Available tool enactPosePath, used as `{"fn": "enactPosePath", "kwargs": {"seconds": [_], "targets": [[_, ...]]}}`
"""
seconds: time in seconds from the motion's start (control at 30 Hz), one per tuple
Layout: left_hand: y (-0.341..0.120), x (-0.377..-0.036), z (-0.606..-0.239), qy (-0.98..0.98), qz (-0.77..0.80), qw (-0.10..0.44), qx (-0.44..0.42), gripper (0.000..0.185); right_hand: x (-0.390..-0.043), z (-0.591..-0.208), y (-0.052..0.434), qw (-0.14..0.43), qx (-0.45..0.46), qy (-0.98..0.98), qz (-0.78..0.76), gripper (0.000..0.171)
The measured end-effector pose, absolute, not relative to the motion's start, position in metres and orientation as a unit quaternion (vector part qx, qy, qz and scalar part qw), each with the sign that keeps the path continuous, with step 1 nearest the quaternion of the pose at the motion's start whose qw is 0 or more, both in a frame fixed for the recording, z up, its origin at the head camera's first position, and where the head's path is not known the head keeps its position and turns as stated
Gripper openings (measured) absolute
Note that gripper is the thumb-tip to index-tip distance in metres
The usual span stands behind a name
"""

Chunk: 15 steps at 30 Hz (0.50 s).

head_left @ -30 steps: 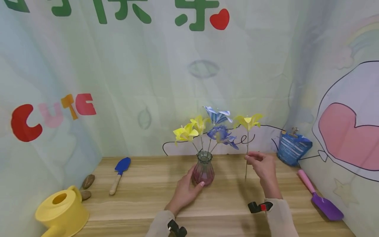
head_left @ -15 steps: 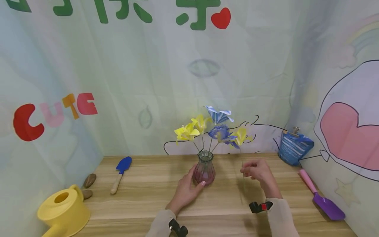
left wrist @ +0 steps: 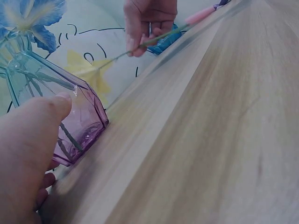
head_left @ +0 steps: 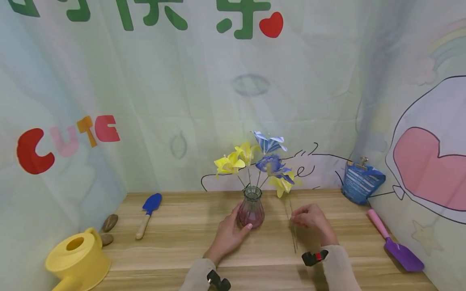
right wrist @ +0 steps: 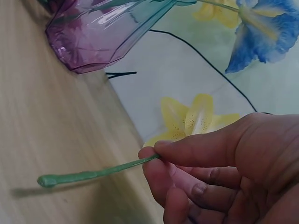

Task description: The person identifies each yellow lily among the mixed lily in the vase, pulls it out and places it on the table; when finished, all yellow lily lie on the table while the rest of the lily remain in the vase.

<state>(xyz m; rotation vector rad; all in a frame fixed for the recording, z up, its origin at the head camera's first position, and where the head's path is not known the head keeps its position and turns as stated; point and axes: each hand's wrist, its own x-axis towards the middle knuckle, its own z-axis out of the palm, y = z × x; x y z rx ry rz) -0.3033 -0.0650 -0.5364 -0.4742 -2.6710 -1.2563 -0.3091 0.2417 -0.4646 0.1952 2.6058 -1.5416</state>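
Note:
My left hand (head_left: 226, 238) holds a glass vase (head_left: 252, 213) around its lower body, with the thumb in front. The vase fades from green at the neck to purple at the base. Two yellow lilies (head_left: 229, 163) and two blue flowers (head_left: 271, 163) stand in it. To the right, my right hand (head_left: 312, 221) pinches the green stem (right wrist: 93, 175) of another yellow lily (head_left: 283, 186) between thumb and forefinger. That lily tilts toward the back left, its bloom partly behind a blue flower in the head view. The stem's lower end sticks out free above the table.
A yellow watering can (head_left: 78, 258) and two brown stones (head_left: 110, 222) are at the left, near a blue hand trowel (head_left: 152, 203). A blue clipped bag (head_left: 362, 184) stands at the back right, with a purple trowel (head_left: 402, 254) in front of it. A printed curtain closes the back.
My right hand has moved left and a little lower with the yellow lily. Its bloom has dropped and swung left, tilting the stem. My left hand stays on the vase.

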Motion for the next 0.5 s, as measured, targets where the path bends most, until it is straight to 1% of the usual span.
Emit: {"fn": "enactPosePath", "kwargs": {"seconds": [0.27, 0.4, 0.5], "targets": [[-0.065, -0.302, -0.537, -0.891, -0.418, 0.079, -0.16, 0.085, -0.312, -0.482, 0.239, 0.093, 0.077, 0.851, -0.511, 0.011], [-0.065, -0.302, -0.537, -0.89, -0.418, 0.084, -0.162, 0.085, -0.315, -0.484, 0.239, 0.109, 0.092, 0.845, -0.516, 0.011], [-0.065, -0.303, -0.537, -0.89, -0.416, 0.088, -0.164, 0.085, -0.316, -0.483, 0.24, 0.116, 0.09, 0.849, -0.508, 0.014]]}}
